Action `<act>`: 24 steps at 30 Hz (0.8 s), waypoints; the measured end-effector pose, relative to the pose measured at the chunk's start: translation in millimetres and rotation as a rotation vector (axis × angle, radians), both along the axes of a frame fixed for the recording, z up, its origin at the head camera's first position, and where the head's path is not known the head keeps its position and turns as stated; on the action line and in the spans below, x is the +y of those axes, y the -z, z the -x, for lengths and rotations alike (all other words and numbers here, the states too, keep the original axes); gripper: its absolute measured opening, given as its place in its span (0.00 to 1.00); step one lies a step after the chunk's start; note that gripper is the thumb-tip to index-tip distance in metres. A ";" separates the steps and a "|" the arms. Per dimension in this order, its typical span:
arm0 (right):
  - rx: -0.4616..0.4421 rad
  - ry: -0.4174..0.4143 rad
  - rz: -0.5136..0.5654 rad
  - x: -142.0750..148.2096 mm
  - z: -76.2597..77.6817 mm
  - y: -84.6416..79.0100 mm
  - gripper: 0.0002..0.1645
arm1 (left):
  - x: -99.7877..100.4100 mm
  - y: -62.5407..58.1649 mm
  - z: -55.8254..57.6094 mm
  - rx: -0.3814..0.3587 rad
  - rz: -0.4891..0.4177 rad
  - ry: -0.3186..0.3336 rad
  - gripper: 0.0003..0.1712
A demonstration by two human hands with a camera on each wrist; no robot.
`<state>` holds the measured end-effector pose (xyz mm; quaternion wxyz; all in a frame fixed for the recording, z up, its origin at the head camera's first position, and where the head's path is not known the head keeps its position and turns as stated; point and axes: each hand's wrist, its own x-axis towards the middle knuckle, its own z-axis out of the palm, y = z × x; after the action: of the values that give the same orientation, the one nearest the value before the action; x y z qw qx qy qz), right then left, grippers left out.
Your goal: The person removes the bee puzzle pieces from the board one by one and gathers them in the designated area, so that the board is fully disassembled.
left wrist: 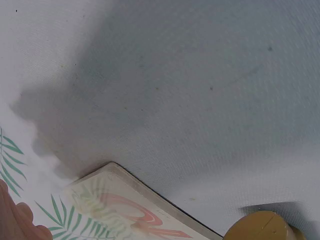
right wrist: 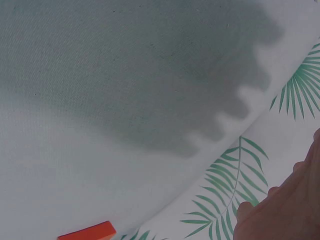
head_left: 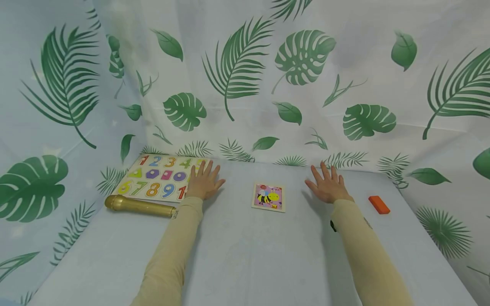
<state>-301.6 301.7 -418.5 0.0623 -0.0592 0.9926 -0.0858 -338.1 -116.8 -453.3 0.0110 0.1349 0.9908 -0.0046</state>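
Observation:
My left hand [head_left: 203, 183] is spread with straight fingers over the right end of a number-and-shape puzzle board [head_left: 139, 185]. Below that board lies a gold microphone [head_left: 141, 206], its handle end near my left wrist. My right hand [head_left: 327, 185], fingers also spread and straight, holds nothing. Between the hands sits a small square picture puzzle [head_left: 269, 197] with a bee on it. To the right of my right hand is an orange block [head_left: 379, 205]. In the left wrist view the board's corner [left wrist: 135, 200] and the microphone's end [left wrist: 260, 227] show at the bottom.
A pale cloth covers the table [head_left: 245, 255]. Behind it and at both sides hang white curtains [head_left: 245, 127] printed with green leaves. A small dark object [head_left: 333, 226] shows at the right wrist, partly hidden by the sleeve.

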 end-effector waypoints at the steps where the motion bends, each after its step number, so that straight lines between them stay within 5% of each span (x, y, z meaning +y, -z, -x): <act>1: -0.001 0.002 -0.001 0.1 0.0 0.1 0.49 | 0.3 -0.5 -0.4 -0.003 -0.002 0.000 0.39; 10: 0.011 0.009 0.022 2.3 1.7 5.4 0.50 | 1.7 2.5 0.4 0.000 -0.050 0.024 0.39; 13: 0.016 0.019 0.073 -2.4 4.8 7.8 0.49 | 13.6 3.7 0.0 -0.037 -0.161 0.037 0.39; 19: -0.007 0.008 0.238 -41.8 15.9 6.0 0.41 | 64.1 2.0 -4.6 -0.206 -0.545 0.150 0.35; 24: -0.023 -0.036 0.413 -81.7 19.6 4.7 0.32 | 94.5 8.4 -8.8 -0.191 -0.705 0.186 0.23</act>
<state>-321.2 219.9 -423.2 0.0619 -0.0872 0.9519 -0.2871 -329.4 -22.4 -461.8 0.0558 0.2194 0.9096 0.3484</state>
